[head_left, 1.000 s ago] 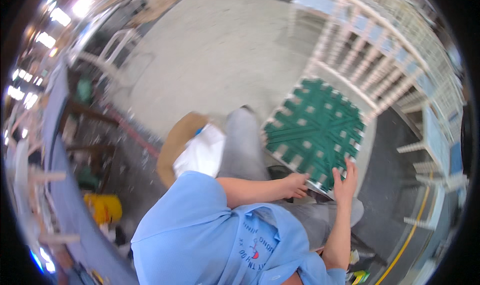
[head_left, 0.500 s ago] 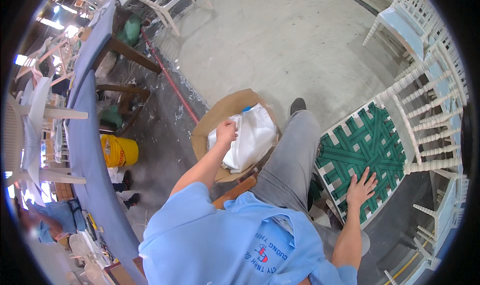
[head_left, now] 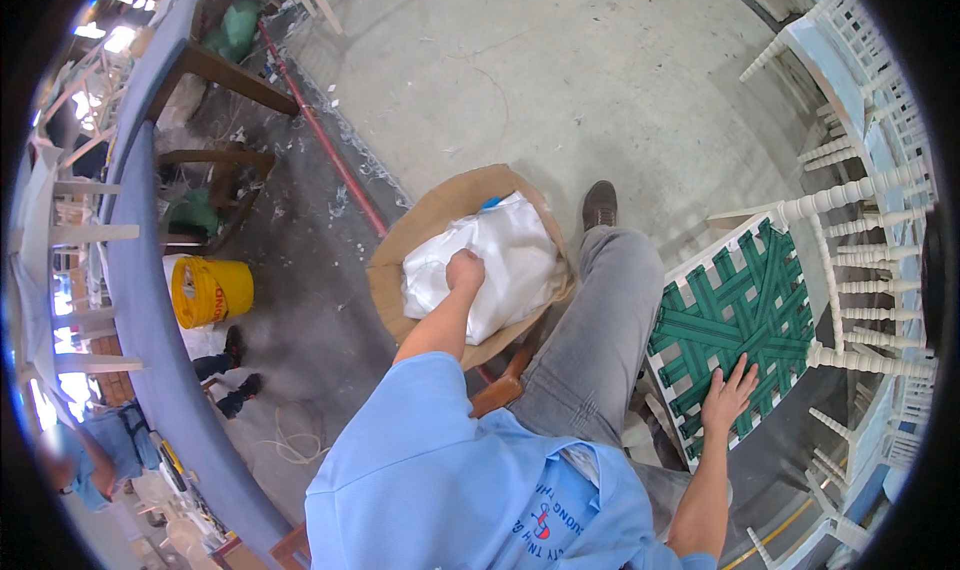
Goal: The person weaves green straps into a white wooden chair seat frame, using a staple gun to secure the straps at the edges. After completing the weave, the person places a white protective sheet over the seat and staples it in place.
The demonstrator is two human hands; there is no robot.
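Note:
My left hand [head_left: 465,270] is closed, its fingers bunched on the white plastic bag [head_left: 510,265], and creases in the bag run out from the fingers. The bag sits in a round brown cardboard container [head_left: 390,305], with a small bit of blue at its far edge. To the right, my right hand [head_left: 728,400] lies open with fingers spread on the crisscrossed green webbing [head_left: 740,310] of a chair seat. White turned spindles [head_left: 868,285] rise at that chair's far right side.
More white chairs [head_left: 870,80] crowd the right edge. On the left stand a blue-covered table [head_left: 150,300] and a yellow bucket [head_left: 222,292]. A red pipe or strip [head_left: 330,145] crosses the floor. Another person [head_left: 110,455] is at far left.
My left hand has come down onto the bag, its fingers now bunched tighter against it. My right hand stays on the webbing. The whole view has shifted a little.

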